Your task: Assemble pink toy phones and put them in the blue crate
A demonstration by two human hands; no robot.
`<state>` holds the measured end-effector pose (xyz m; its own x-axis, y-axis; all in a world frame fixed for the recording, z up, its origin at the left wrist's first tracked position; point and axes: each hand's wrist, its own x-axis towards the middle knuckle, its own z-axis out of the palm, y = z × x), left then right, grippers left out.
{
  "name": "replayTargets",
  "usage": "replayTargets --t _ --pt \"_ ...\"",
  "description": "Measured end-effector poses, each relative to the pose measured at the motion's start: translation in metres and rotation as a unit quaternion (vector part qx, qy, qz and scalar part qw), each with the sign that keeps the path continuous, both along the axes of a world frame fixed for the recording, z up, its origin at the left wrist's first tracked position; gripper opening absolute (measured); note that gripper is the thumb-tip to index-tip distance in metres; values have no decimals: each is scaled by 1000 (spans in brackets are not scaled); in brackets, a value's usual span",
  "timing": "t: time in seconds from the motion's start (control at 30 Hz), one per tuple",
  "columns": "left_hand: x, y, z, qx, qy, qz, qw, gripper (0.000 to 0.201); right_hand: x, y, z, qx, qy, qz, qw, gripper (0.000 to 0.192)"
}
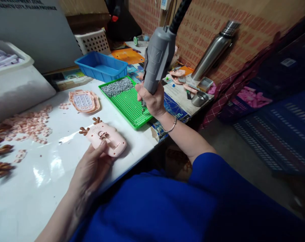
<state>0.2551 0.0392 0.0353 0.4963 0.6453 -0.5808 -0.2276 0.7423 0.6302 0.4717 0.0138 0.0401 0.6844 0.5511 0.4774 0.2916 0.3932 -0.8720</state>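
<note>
A white table [54, 174] fills the frame's left; on it lie a green tray [128, 104] (screws heaped at its far end), a pink shell [108, 138] and a blue bin [102, 66].

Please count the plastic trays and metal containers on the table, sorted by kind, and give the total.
Green tray: 1
Blue tray: 1
Steel flask: 1
Small round metal cup: 1
Small square metal dish: 1
Total: 5

pink antlered toy shell [107, 138] flat on table, grey screwdriver [158, 60] upright
</note>
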Motion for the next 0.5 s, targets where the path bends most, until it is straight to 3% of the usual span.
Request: replayTargets --t 0.17,0.3,0.43,0.5 --pt "-1 1 -3 14 -18 -9 1000 35 -2 2 13 -13 -28 2 1000 61" --pt "-1 1 -7 6 -22 -6 1000 26 -30 -1 33 -6 -36 40 999 58" --pt "0 0 -7 10 -29 -3 1000 25 -77 -13 47 64 12 197 978 40" --pt "0 1 -6 18 -40 -11 999 28 -96 -20 49 47 30 273 960 37"
